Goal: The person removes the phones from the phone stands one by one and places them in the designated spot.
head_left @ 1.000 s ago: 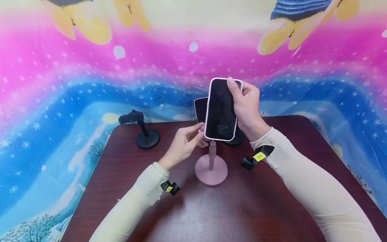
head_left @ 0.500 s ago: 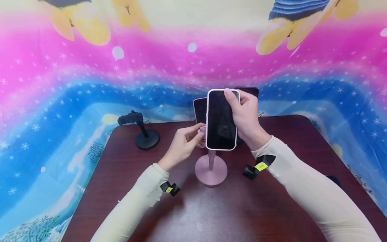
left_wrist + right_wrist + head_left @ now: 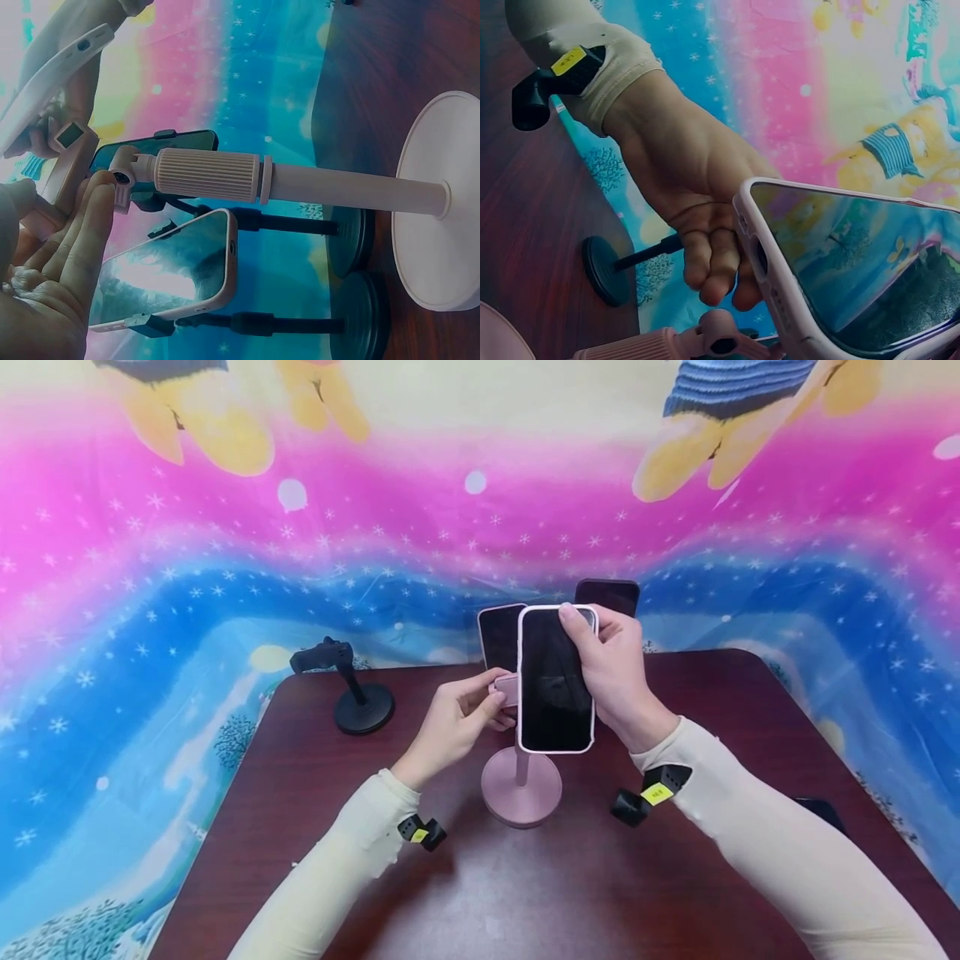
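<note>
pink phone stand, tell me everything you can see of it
The pink phone stand stands upright on the red-brown table. It has a flat round base, a slim post with a ribbed sleeve, and a hinged joint leading to the holder at the top. It looks like matte plastic. The left hand pinches the holder. In the head view the white-rimmed phone hides part of it; whether the two touch, I cannot tell.
</note>
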Available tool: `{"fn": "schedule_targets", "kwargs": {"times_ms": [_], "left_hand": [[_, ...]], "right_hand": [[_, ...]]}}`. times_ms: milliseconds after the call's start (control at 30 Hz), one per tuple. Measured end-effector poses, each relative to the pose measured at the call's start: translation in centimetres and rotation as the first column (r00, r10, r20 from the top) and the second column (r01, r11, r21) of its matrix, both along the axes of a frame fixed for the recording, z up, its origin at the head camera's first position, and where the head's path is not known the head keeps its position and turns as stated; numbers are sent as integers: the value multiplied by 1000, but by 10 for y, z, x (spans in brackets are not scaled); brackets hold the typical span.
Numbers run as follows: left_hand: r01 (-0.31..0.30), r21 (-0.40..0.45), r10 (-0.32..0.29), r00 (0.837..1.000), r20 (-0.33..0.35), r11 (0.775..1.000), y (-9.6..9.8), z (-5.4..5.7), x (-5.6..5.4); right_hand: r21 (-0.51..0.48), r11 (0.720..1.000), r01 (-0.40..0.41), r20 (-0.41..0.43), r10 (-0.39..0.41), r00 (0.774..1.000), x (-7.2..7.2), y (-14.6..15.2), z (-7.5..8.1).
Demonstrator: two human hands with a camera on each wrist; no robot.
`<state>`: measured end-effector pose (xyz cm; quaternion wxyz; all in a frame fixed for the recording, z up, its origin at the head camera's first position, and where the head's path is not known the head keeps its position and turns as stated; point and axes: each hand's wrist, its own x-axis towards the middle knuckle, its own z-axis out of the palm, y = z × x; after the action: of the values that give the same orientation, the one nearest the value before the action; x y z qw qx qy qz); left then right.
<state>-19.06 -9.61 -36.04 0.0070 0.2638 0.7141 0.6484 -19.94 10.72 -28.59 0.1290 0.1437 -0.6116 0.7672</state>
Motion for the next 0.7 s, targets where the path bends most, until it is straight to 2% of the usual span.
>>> {"fn": "schedule_targets", "kwargs": {"times_ms": [700], "left_hand": [[0, 0, 0, 1000, -18, 1000, 1, -2, 0]], "right_hand": [[37, 999, -3, 32, 2, 999, 14, 13, -15]]}}
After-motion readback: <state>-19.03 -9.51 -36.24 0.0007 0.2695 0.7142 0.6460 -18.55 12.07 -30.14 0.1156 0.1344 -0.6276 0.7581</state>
